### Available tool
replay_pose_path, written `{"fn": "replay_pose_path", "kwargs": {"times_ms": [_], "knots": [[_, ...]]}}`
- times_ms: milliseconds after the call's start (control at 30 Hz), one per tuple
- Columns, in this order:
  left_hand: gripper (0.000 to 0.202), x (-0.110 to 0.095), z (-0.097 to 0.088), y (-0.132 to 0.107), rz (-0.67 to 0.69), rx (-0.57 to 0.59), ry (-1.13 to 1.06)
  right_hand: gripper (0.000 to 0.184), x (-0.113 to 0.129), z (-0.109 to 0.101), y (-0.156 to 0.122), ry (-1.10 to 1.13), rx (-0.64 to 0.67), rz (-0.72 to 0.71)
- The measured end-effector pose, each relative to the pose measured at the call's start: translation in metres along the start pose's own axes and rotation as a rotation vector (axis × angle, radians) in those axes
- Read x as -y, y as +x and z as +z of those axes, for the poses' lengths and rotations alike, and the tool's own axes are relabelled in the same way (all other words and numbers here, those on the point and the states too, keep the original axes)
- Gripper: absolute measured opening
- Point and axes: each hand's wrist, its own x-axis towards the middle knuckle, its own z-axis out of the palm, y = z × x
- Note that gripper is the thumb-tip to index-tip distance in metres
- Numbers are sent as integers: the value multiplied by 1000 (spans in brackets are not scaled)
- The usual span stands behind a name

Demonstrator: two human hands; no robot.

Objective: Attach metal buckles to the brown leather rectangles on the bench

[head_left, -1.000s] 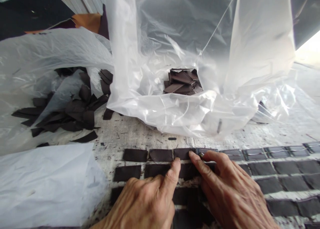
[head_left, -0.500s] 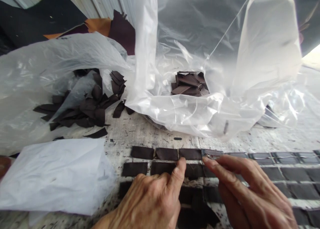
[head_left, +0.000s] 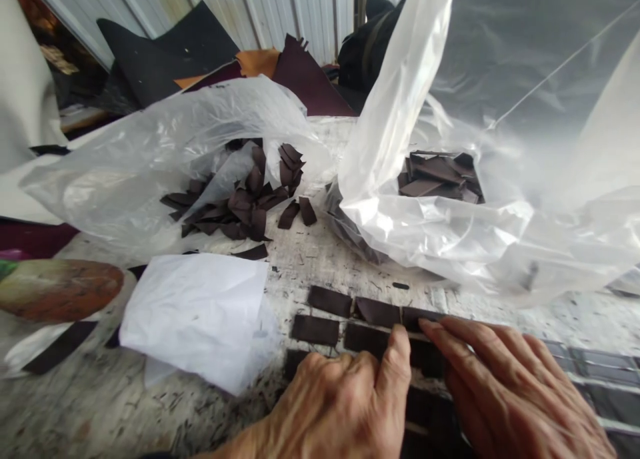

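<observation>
Dark brown leather rectangles (head_left: 379, 311), thin, light and probably slightly stiff, best taken by their edges, lie right under my fingers: my left hand (head_left: 340, 409) presses half-curled among them, while my right hand (head_left: 520, 385) reaches the row's end, whether gripping I cannot tell.

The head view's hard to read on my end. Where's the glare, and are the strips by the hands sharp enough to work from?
In the head view, glare blooms white across the clear plastic bag, and the corrugated wall leans from wide-angle distortion. The dark leather strips beside the right hand look fairly sharp, though dim, with little surface detail.
</observation>
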Motion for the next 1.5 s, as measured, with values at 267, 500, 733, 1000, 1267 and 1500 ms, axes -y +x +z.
{"fn": "replay_pose_path", "kwargs": {"times_ms": [267, 500, 733, 1000, 1267, 1500], "knots": [[63, 2, 3, -12, -160, 48, 47, 32, 1, 0, 0, 64, -3, 90], [70, 5, 4, -19, -230, 146, -53, 31, 0, -6, 11, 62, -15, 103], [68, 9, 8, -24, -222, 19, -18, 42, 14, -5, 28, 111, -41, 7], [61, 16, 7, -22, -237, -102, -11, 35, 13, 3, 34, 270, -58, 108], [56, 19, 6, -21, -220, -212, 9, 37, 17, 2, 33, 238, -47, 137], [62, 24, 5, -17, -284, -78, 23, 38, 9, -4, 25, 257, -80, 179]]}}
